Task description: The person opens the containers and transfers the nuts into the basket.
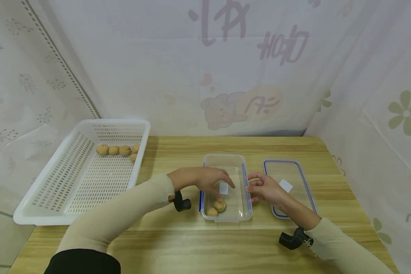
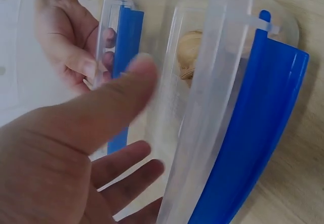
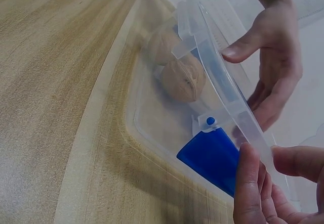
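Two walnuts (image 1: 220,206) lie at the near left end of a clear plastic food container (image 1: 233,219) with blue side clips. My left hand (image 1: 210,179) hovers over the container, fingers spread and nothing in them. Its thumb and fingers are parted above the open box in the left wrist view. At the container's right side, my right hand (image 1: 265,189) holds the rim between thumb and fingers, by the blue clip (image 3: 212,158). Both walnuts also show through the wall in the right wrist view, the nearer walnut (image 3: 183,80) most plainly.
Several walnuts (image 1: 113,150) lie at the far end of a white perforated basket (image 1: 27,207) on the left. A clear lid with a blue seal (image 1: 287,169) lies right of the container, partly under my right forearm. Patterned cloth (image 1: 157,76) hangs behind the wooden table (image 1: 178,247).
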The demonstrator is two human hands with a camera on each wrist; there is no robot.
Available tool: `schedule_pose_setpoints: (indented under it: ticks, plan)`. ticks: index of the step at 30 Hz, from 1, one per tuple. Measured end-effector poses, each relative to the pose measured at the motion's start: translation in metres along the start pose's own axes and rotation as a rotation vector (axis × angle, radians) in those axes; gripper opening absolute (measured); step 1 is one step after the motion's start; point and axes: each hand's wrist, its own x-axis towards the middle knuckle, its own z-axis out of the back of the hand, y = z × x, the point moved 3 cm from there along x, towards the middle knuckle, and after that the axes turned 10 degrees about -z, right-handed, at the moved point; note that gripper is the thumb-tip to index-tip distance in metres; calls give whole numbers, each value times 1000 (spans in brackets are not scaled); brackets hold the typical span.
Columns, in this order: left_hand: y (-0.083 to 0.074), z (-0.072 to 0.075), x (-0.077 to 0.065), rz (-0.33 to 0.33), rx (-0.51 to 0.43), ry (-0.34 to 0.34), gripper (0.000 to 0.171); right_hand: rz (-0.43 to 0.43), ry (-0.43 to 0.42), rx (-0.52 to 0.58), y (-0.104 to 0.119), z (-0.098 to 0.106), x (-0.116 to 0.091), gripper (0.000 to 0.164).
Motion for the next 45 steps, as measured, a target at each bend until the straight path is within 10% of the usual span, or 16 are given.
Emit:
schedule_pose_setpoints:
  ticks: [18,45]
  plan:
    - [-1,-12,25,-12,-216,211,44,-2,-9,-16,1,1,0,44]
    - [3,-17,29,-58,-307,223,26,13,11,-17,5,-2,-3,45]
